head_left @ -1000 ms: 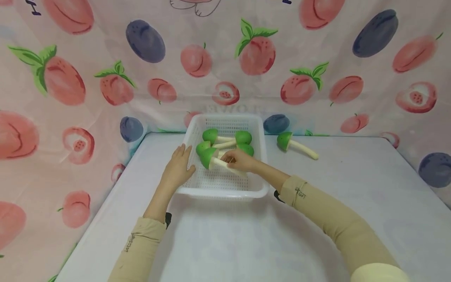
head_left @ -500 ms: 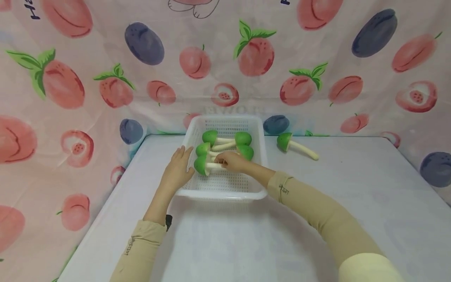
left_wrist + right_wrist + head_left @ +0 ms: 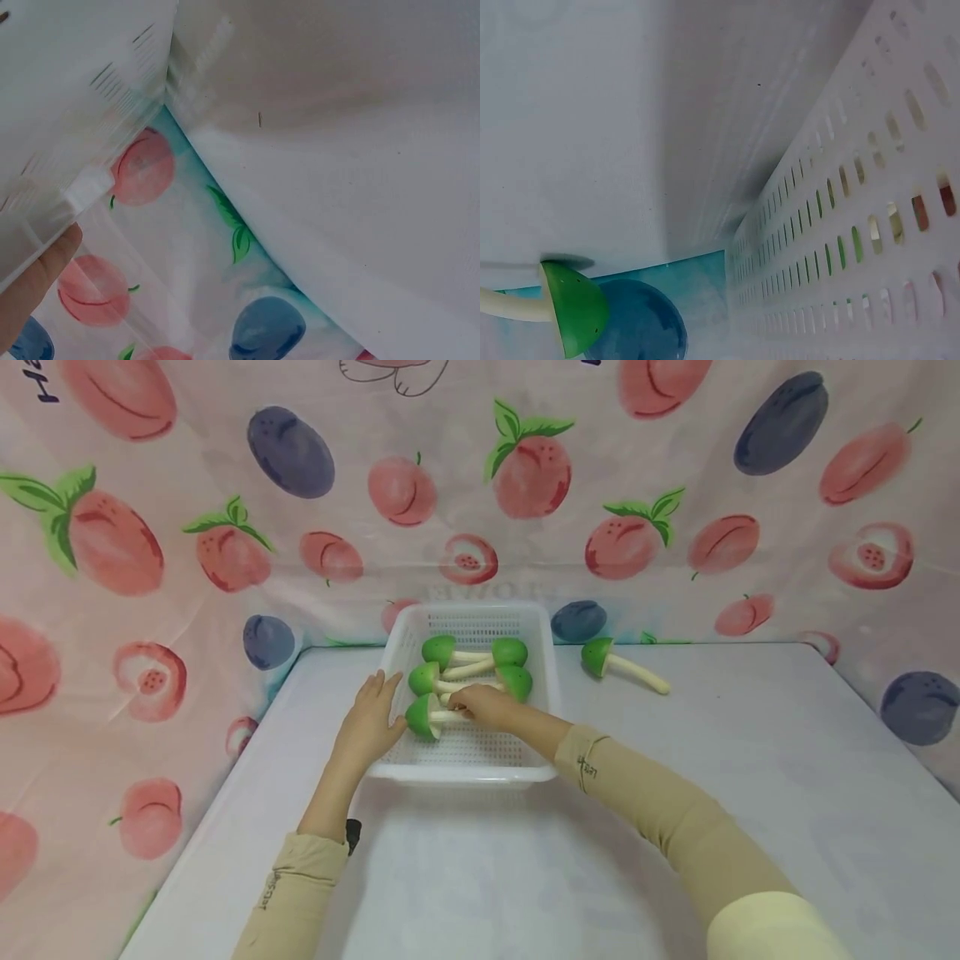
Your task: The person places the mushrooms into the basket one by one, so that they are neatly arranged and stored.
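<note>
A white plastic basket (image 3: pixel 461 773) stands on the table with several green-capped toy mushrooms inside. My right hand (image 3: pixel 483 706) reaches into it and pinches the pale stem of the nearest toy mushroom (image 3: pixel 422 718), whose cap points left. Behind that one, others lie in rows, such as the mushroom (image 3: pixel 510 652) at back right. My left hand (image 3: pixel 366 718) rests on the left rim with fingers extended; in the left wrist view a finger (image 3: pixel 41 277) touches the basket's edge. The right wrist view shows the basket's slotted wall (image 3: pixel 832 240), not the hand.
One more toy mushroom (image 3: pixel 626 668) lies on the white table (image 3: pixel 750 793), right of the basket; its green cap (image 3: pixel 577 311) shows in the right wrist view. A fruit-print cloth (image 3: pixel 465 468) hangs behind the table and along its left side.
My right hand has moved left and lower with the mushroom, which has turned from slanting to nearly level in the front row. The left hand stays at the rim. The head view shifts slightly.
</note>
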Available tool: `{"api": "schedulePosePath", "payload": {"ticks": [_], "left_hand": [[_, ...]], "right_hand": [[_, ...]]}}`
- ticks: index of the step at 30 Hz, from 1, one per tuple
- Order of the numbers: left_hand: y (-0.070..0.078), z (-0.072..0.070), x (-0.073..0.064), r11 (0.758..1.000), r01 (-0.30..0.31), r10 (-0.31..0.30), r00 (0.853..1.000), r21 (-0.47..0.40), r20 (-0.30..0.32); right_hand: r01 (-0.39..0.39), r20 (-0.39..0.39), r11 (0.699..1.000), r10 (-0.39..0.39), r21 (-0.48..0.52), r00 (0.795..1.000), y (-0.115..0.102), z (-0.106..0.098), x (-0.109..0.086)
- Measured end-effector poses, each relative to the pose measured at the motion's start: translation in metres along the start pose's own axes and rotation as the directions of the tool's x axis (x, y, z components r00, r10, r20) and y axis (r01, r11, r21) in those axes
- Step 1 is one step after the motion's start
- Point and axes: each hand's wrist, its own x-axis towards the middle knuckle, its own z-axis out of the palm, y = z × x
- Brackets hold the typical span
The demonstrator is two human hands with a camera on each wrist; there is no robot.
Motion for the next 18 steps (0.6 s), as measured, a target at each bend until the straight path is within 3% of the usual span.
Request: {"api": "schedulePosePath", "payload": {"ticks": [13, 18], "left_hand": [[-0.0002, 0.0010, -0.0001, 1.000, 0.002, -0.002, 1.000, 0.004, 0.001], [-0.0004, 0.0004, -0.0015, 1.000, -0.001, 0.001, 1.000, -0.001, 0.005]], "right_hand": [[-0.025, 0.035, 1.000, 0.025, -0.014, 0.999, 0.0000, -0.0039, -0.0023], [-0.027, 0.012, 1.000, 0.027, -0.010, 1.000, 0.0008, -0.0024, -0.0012]]}}
